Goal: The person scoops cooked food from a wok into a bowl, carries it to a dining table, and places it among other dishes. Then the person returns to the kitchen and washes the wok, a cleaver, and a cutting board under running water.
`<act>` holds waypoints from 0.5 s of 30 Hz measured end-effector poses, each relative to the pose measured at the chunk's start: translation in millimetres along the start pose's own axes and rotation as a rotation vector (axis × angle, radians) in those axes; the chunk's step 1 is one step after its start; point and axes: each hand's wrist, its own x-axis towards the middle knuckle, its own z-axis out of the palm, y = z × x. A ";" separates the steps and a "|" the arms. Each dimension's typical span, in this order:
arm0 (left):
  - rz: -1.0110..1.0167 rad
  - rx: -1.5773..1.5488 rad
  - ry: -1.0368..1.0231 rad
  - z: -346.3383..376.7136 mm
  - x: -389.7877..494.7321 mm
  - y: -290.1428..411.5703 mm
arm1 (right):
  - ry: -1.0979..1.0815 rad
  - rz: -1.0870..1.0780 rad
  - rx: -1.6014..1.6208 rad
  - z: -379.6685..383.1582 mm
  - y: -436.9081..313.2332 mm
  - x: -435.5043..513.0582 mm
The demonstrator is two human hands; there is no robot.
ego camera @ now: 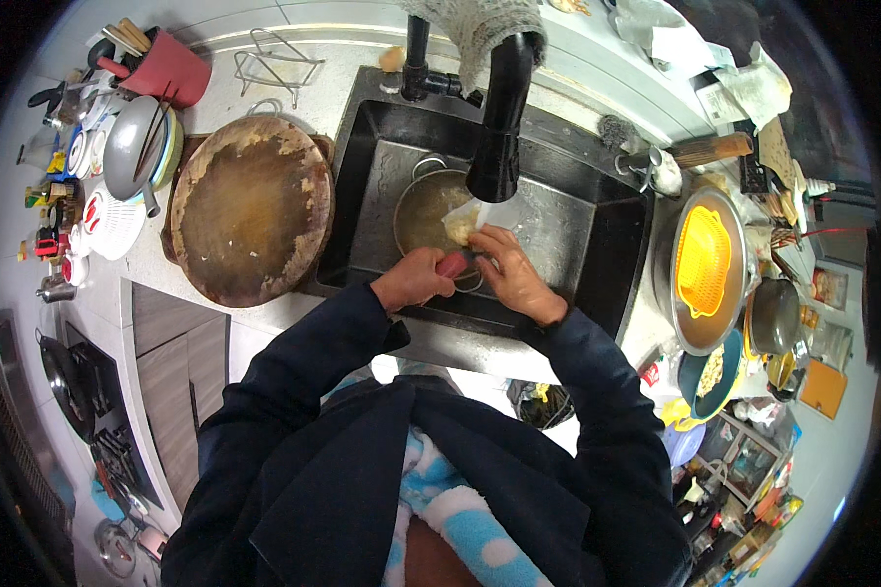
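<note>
My left hand is closed around the red handle of a kitchen tool; its kind cannot be told. At the tool's far end is a whitish, partly see-through area, which could be a blade or water. My right hand is by the tool's neck, its fingertips against a pale yellowish lump. Whether it grips anything is unclear. Both hands are over a two-handled metal pot holding cloudy liquid. The pot stands in a black sink, under a black faucet. My hands partly cover the pot.
Left of the sink, a round wooden cutting board lies on the counter. Behind it stands a wire rack. A yellow plastic basket sits in a metal basin on the right. A grey cloth covers the faucet's top.
</note>
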 end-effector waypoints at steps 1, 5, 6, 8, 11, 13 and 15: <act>0.006 -0.006 -0.001 1.1 -1.0 -0.1 | 0.013 -0.038 -0.012 7.7 9.3 2.4; 0.017 -0.045 0.013 9.8 -11.6 -5.3 | 0.104 0.015 -0.257 -2.2 73.4 23.7; 0.022 -0.055 0.019 11.6 -13.2 -7.1 | 0.121 0.053 -0.364 -5.7 82.9 27.8; 0.017 0.002 -0.009 11.3 -12.5 -10.0 | 0.148 0.065 -0.401 -4.3 81.3 26.8; -0.005 0.039 -0.016 8.6 -6.8 -14.0 | 0.060 0.114 -0.233 20.8 38.8 12.8; 0.001 0.063 -0.008 6.2 -2.3 -15.2 | 0.027 -0.002 -0.142 33.0 9.3 1.8; -0.026 0.146 0.007 3.0 -1.9 -15.4 | 0.071 -0.025 -0.163 38.9 1.8 1.5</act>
